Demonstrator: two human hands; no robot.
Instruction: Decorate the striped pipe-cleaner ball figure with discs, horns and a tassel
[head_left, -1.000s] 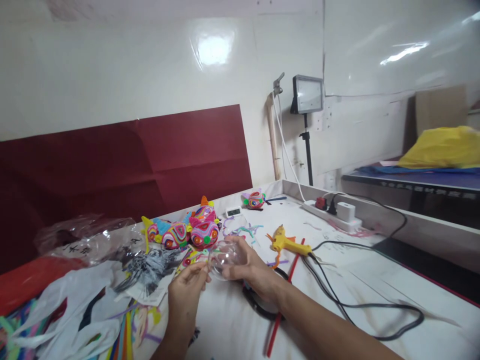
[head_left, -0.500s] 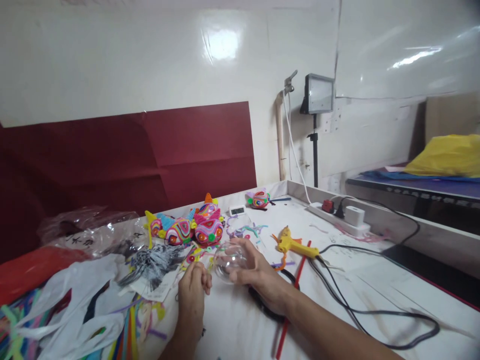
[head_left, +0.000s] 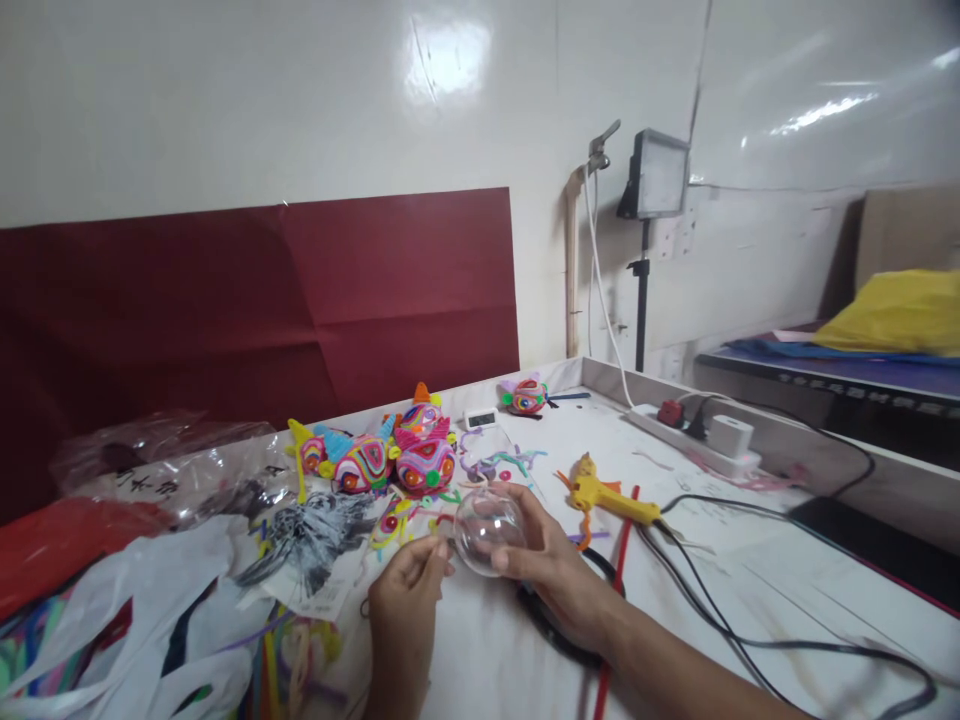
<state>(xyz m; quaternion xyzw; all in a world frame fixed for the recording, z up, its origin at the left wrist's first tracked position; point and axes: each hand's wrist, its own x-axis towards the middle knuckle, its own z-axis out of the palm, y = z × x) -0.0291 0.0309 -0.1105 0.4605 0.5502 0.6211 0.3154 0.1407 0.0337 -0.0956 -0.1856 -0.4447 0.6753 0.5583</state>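
Note:
A clear plastic ball (head_left: 486, 535) sits in the grasp of my right hand (head_left: 551, 565), its thumb and fingers around the right side. Close to the ball's left side is my left hand (head_left: 411, 590), with thumb and fingertips pinched together; whatever they may hold is too small to make out. Just behind the hands lie several colourful fish-like ornaments (head_left: 426, 465) of coiled pipe cleaners. A yellow glue gun (head_left: 611, 495) rests to the right of my right hand, and a red stick (head_left: 621, 555) runs past the wrist.
Plastic bags (head_left: 150, 590) with coloured pipe cleaners lie at left, beside a bundle of dark wires (head_left: 307, 540). Black cable (head_left: 720, 610) loops across the right side. A power strip (head_left: 697, 440) lines the table's right wall. A small white digital display (head_left: 481, 418) stands at the back.
The view has shifted slightly. My left hand has turned, bringing its thumb and fingertips together near the ball. My right hand still holds the ball.

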